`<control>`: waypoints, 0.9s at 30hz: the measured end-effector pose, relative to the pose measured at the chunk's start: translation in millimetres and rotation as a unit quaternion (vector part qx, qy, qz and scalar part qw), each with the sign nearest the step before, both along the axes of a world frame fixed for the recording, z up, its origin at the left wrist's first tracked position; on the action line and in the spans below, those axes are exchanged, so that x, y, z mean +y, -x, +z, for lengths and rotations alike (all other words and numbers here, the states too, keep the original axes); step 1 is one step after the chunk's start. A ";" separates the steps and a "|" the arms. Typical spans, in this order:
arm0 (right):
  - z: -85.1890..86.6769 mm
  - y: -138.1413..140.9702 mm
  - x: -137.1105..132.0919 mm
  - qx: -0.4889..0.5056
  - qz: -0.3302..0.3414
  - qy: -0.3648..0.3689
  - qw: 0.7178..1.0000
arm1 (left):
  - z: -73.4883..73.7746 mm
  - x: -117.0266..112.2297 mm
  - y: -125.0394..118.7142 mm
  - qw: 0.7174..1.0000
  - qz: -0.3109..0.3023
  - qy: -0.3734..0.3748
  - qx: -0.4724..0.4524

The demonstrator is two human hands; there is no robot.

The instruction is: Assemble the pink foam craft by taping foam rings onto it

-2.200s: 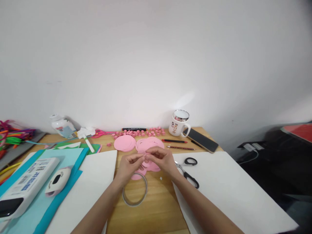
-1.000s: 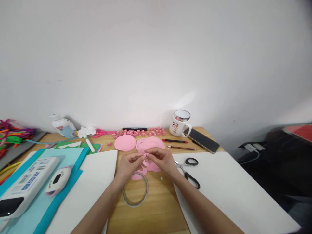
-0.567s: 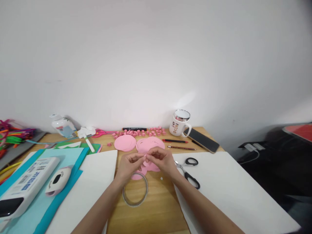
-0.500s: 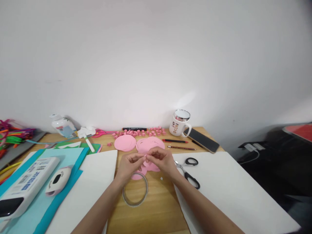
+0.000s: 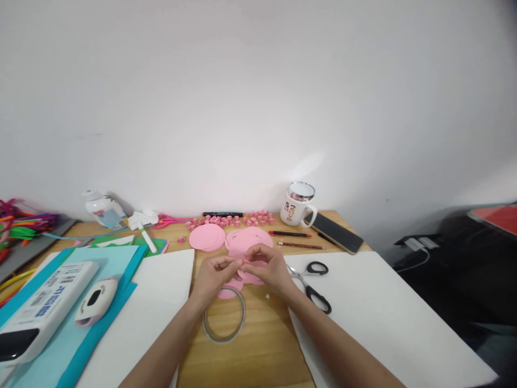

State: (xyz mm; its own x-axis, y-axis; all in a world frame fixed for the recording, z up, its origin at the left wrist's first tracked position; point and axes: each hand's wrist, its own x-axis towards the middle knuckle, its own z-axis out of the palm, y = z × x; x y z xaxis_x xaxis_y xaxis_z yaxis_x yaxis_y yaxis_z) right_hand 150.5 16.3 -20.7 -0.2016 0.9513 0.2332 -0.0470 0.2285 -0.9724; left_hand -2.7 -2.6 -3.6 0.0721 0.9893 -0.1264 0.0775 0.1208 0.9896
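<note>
My left hand (image 5: 216, 273) and my right hand (image 5: 266, 265) meet over the wooden table, both closed. Their fingertips pinch a small pink paper roll (image 5: 245, 262) between them; the fingers partly hide it. Beneath and behind the hands lie pink paper circles (image 5: 251, 237), some overlapping. A second stack of pink circles (image 5: 207, 237) is just left of these. Many small rolled pink paper pieces (image 5: 220, 221) lie in a loose row behind. Close to my left wrist, a roll of tape (image 5: 224, 340) lies flat on the table.
Black-handled scissors (image 5: 309, 288) lie beside my right wrist, partly on white paper (image 5: 375, 312). A mug (image 5: 297, 207), phone (image 5: 335, 233) and pencils (image 5: 301, 245) are at the back right. Blue paper (image 5: 117, 261), a white box (image 5: 48, 307) and a bottle (image 5: 105, 209) stand left.
The fingers of my right hand have shifted slightly around the pink paper, and more of the small roll shows between the fingertips. Everything else on the table stays in place.
</note>
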 end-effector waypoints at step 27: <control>-8.4 1.6 0.4 -0.011 0.044 0.014 0.999 | -3.8 -0.5 -1.7 0.994 0.012 0.076 -0.081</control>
State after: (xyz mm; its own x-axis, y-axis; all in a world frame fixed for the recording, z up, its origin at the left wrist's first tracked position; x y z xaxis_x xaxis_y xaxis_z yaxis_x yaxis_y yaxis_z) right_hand 148.9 16.7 -29.1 -0.2889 0.9358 0.2020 -0.0441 0.1977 -0.9793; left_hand -1.0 -3.1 -7.4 0.0793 0.9616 -0.2626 -0.0859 0.2690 0.9593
